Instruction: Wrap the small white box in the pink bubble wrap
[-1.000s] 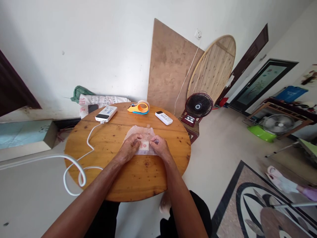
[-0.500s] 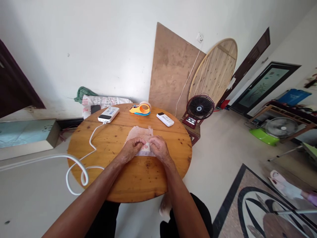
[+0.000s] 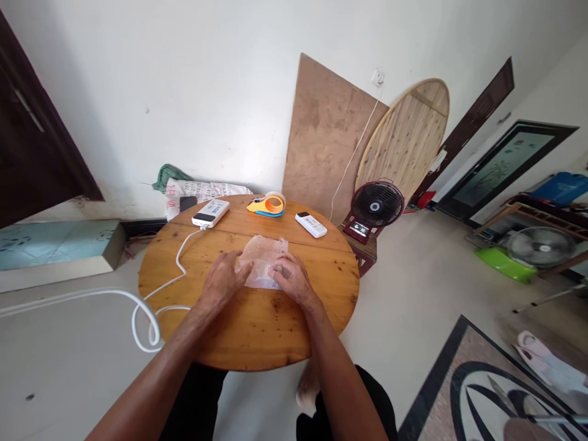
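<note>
A sheet of clear bubble wrap (image 3: 261, 248) lies on the round wooden table (image 3: 239, 331) in front of me. My left hand (image 3: 225, 278) rests at its left edge, thumb and fingers apart, holding nothing. My right hand (image 3: 294, 278) is at the right side of the sheet, its fingers and thumb curled round a small whitish item (image 3: 272, 270) that lies on or under the wrap. Fingers cover most of that item, so its kind does not show.
An orange and blue tape dispenser (image 3: 266, 205) stands at the table's far side. White power banks lie left (image 3: 211, 212) and right (image 3: 311, 224) of it; a white cable (image 3: 181, 254) runs from the left one. A fan (image 3: 377, 205) stands beyond the table's right edge.
My left hand has let go of the small item and moved left, fingers spreading. The right hand stays by the item, its fingers lower over it. The view has shifted slightly.
</note>
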Demonstrator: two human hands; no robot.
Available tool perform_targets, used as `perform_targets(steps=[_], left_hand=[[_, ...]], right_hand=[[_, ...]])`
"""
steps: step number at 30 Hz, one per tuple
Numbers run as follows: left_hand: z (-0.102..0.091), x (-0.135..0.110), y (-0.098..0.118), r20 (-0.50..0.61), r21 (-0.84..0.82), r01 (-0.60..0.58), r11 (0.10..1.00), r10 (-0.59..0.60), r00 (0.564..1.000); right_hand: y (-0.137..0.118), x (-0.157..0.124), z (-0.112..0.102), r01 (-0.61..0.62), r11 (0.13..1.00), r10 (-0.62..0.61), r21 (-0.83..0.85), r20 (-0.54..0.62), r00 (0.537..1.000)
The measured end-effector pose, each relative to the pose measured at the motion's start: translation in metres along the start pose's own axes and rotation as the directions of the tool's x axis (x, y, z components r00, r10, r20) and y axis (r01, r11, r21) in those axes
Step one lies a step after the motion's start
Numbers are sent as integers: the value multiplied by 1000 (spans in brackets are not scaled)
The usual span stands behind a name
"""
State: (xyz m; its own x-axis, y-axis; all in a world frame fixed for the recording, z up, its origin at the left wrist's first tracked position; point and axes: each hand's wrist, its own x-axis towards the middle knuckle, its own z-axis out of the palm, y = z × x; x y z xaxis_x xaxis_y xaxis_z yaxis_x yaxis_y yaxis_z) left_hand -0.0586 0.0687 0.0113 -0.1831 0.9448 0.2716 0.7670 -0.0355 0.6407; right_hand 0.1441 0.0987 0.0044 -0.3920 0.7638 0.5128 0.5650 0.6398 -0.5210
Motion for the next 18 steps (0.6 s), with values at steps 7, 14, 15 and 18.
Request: perform_targets(steps=[7,14,15,18], left_hand=[[-6,-4,-12,150,92,125,988,-138,979],[7,14,-16,201,27,89,996,-92,975],[8,15,-15,184,51,59,997,-68,981],[8,15,-10,124,108,-7,994,-6,992]], right_hand=[[-3,-2,-2,-4,1000,3,20,70,998],[-4,-2,-2,-9,1000,7,29,78,997],[-4,-2,-2,-7,1000,4,29,78,997],[-4,-2,-3,-2,1000,0,24,84,996]])
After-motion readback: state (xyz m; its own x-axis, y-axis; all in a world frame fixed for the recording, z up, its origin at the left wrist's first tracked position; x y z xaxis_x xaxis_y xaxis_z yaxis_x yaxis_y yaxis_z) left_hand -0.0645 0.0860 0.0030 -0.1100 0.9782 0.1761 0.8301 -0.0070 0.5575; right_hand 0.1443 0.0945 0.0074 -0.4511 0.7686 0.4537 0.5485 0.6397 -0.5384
